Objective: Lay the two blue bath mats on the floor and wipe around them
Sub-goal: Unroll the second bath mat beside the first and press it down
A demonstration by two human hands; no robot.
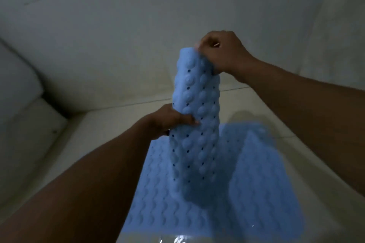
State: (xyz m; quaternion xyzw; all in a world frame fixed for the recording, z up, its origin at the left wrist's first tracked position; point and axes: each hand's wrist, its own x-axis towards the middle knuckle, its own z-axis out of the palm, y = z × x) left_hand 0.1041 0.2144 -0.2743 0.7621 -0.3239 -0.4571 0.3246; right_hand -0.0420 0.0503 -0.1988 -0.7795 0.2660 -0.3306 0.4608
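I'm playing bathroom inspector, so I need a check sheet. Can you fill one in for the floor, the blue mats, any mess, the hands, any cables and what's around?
Surface: pale tiled floor in dim light; a shiny patch at the bottom edge, too unclear to identify.
Job's things: the flat mat lies spread on the floor; the curled mat is rolled into a tube and held upright over it.
Clutter: nothing seen.
Grippers: the left hand grips the curled mat's middle; the right hand pinches its top edge.
Cables: nothing seen.
Surroundings: pale walls meeting the floor, with a dark corner at the left.
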